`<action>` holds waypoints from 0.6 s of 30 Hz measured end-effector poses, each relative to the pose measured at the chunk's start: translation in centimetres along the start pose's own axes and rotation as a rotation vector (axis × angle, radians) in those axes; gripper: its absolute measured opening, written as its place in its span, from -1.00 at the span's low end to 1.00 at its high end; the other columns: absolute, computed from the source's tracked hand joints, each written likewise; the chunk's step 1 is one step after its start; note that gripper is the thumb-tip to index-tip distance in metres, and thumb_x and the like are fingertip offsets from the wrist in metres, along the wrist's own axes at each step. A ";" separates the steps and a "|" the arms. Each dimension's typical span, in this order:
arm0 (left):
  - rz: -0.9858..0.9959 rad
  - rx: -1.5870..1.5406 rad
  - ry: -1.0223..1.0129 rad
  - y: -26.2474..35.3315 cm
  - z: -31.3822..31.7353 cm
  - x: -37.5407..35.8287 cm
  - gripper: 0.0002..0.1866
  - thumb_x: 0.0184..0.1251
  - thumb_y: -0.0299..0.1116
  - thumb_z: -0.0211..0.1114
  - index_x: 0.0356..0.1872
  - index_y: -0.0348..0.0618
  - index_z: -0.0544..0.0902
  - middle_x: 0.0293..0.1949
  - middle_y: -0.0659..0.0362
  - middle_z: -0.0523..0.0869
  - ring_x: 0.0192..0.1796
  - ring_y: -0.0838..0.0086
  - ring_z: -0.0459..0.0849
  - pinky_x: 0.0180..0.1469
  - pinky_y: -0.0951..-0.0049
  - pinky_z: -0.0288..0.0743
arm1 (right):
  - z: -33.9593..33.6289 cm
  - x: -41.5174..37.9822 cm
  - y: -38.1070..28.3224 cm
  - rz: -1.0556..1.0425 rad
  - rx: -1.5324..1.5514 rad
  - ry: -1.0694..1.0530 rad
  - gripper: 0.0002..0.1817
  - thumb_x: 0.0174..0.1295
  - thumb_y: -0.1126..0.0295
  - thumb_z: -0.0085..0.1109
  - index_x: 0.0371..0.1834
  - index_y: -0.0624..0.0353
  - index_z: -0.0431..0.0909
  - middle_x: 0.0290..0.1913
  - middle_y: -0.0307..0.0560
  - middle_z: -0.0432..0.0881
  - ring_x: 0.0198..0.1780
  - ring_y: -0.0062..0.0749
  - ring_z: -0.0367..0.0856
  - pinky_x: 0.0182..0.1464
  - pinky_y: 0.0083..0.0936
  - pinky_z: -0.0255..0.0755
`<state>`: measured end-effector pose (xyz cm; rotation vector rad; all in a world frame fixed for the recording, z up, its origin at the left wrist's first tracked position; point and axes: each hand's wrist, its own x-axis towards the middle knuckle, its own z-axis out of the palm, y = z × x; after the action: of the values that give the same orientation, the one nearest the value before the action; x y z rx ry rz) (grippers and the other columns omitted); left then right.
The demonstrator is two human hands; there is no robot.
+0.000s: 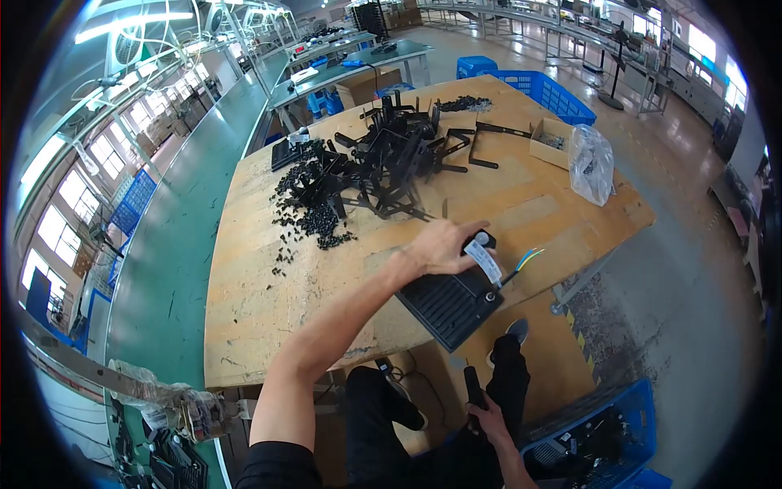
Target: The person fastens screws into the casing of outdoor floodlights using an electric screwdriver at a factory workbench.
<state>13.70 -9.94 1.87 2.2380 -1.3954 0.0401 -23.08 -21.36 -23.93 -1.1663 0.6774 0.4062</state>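
Observation:
A black floodlight (pixel 450 303) with a ribbed back lies at the near edge of the wooden table, its corner jutting past the edge. My left hand (pixel 442 247) is closed over its far end, fingers curled around the top. Beside those fingers a white label (pixel 484 262) is attached, and a short cable with bare coloured wires (pixel 529 259) sticks out to the right. Low in the view, in front of my legs, my right hand (pixel 490 422) grips a black cylindrical tool (pixel 473 386), which points up toward the table edge.
On the wooden table (pixel 252 326) lie a heap of black brackets (pixel 399 147), scattered small black parts (pixel 314 220), an open carton (pixel 551 143) and a clear plastic bag (pixel 591 163). A blue crate (pixel 627 432) of dark parts stands at lower right. A green bench (pixel 175 220) runs along the left.

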 end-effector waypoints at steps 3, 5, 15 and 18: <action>-0.044 0.041 0.540 -2.6 -3.3 1.0 -0.67 0.54 -0.11 0.36 -0.02 -0.18 0.81 -0.43 -0.02 0.82 -0.36 0.13 0.84 -0.23 0.17 0.67 | -0.3 0.5 0.3 -0.026 0.013 0.040 -0.34 0.44 0.41 0.36 0.58 0.16 0.37 -0.46 -0.20 0.58 -0.58 -0.48 0.57 -0.57 -0.46 0.38; -0.273 0.407 0.682 -5.3 -6.1 2.7 -0.73 0.50 -0.16 0.39 -0.19 -0.18 0.78 -0.27 0.03 0.84 -0.23 0.16 0.85 -0.18 0.12 0.67 | -0.3 0.0 0.1 -0.141 0.088 0.019 -0.26 0.40 0.41 0.36 0.63 0.19 0.32 -0.41 -0.16 0.59 -0.58 -0.45 0.58 -0.61 -0.46 0.38; -0.443 0.926 0.403 -13.4 -9.5 5.0 -0.82 0.46 -0.44 0.19 -0.05 -0.33 0.62 -0.25 -0.15 0.84 -0.31 0.01 0.86 -0.23 0.05 0.78 | 0.8 -1.6 0.3 -0.241 0.161 0.083 -0.41 0.43 0.40 0.35 0.48 0.23 0.40 -0.38 -0.15 0.61 -0.59 -0.49 0.57 -0.55 -0.48 0.40; -0.493 0.888 0.452 -10.3 -14.6 -0.2 -0.80 0.49 -0.41 0.20 -0.07 -0.37 0.62 -0.37 -0.17 0.81 -0.37 -0.09 0.82 -0.34 0.04 0.72 | 0.9 -4.4 -1.1 -0.393 0.145 0.252 -0.29 0.41 0.47 0.34 0.60 0.21 0.29 -0.23 -0.11 0.64 -0.56 -0.47 0.59 -0.54 -0.48 0.43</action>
<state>25.70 0.06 10.55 2.9294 -0.5839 1.1032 -25.35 -20.66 -19.96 -1.1895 0.6629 -0.1214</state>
